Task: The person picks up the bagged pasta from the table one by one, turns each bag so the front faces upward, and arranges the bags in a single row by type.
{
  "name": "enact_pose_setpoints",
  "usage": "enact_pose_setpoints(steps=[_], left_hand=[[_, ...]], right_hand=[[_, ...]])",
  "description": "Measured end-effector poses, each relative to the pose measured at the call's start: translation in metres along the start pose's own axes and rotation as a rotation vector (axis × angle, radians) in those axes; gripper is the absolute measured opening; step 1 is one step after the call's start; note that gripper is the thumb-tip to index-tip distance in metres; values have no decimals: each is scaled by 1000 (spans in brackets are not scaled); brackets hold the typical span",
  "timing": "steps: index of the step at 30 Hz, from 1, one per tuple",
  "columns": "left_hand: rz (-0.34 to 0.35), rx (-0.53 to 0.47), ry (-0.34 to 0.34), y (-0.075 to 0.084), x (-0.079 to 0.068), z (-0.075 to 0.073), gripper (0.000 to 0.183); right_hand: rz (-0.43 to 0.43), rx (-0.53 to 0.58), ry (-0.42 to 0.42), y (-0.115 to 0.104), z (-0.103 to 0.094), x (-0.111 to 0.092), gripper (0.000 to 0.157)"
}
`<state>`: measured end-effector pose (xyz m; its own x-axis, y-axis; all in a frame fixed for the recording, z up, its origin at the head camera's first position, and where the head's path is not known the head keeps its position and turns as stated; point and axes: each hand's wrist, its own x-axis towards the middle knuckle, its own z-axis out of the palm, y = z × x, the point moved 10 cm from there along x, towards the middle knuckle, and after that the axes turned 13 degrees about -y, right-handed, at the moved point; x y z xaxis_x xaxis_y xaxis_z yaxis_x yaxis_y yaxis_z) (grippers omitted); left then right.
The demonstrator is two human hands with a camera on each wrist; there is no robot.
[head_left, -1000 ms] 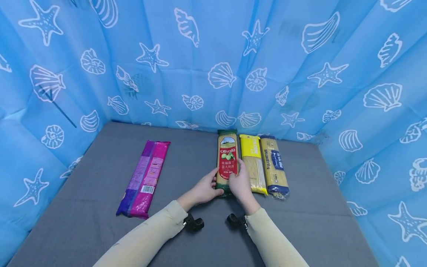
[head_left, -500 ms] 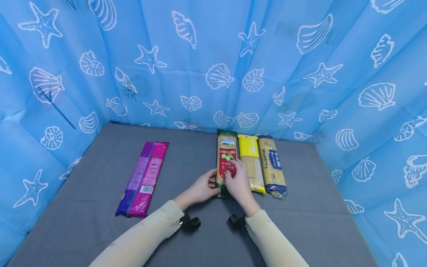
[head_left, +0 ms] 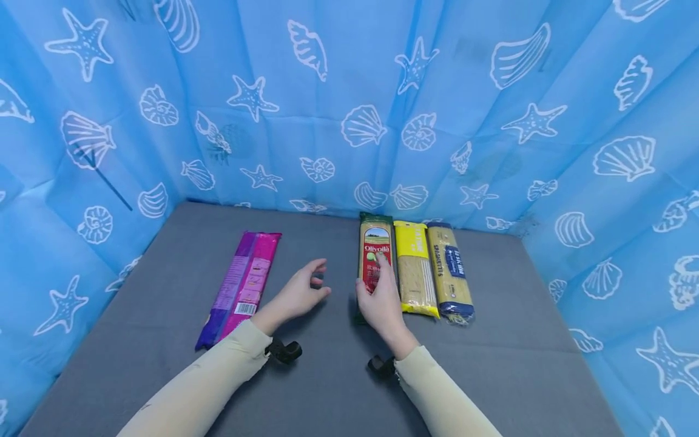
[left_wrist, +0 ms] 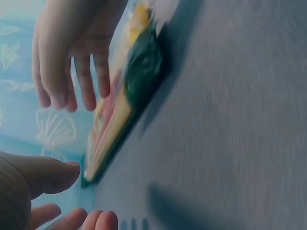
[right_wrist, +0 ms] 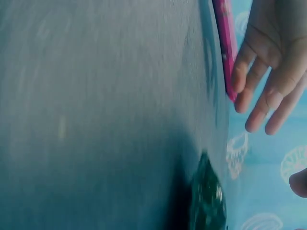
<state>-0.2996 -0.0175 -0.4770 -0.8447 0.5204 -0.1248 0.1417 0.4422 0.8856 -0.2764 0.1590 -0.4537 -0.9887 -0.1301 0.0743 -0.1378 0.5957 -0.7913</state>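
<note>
A green-and-red pack of spaghetti (head_left: 377, 240) lies on the grey table, its label facing up. Above its lower part is my right hand (head_left: 380, 305), fingers loosely extended and gripping nothing; the left wrist view shows that hand (left_wrist: 72, 52) apart from the pack (left_wrist: 112, 124). My left hand (head_left: 297, 294) hovers over the table between that pack and a purple-and-pink pack (head_left: 243, 276), with relaxed fingers and nothing in them. The right wrist view shows the left hand (right_wrist: 273, 67) near the pink edge of the purple pack (right_wrist: 226, 43).
Right of the green-and-red pack lie a yellow spaghetti pack (head_left: 416, 267) and a blue-ended spaghetti pack (head_left: 451, 270), side by side. A blue curtain with white shells (head_left: 338, 79) surrounds the grey table (head_left: 327, 388) at the back and sides.
My left hand has let go of the green-and-red pack's left edge and moved left. The right hand has lifted off the pack and shifted slightly left. The packs stay in place.
</note>
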Motion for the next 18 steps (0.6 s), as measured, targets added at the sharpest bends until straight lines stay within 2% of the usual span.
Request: enact_pose_setpoints(steps=[9,12,18], left_hand=[[-41,38,78,-12,-19,-48,67],[-62,38,87,-19,-24,-61,68],[-55,88,139,-30,-31,-91,66]], right_hand=[[-134,69,-91,-33,44,-7,71],[-143,53,-130,-40,60,-9,70],[-164,40,-177,-54,86,-15,70]])
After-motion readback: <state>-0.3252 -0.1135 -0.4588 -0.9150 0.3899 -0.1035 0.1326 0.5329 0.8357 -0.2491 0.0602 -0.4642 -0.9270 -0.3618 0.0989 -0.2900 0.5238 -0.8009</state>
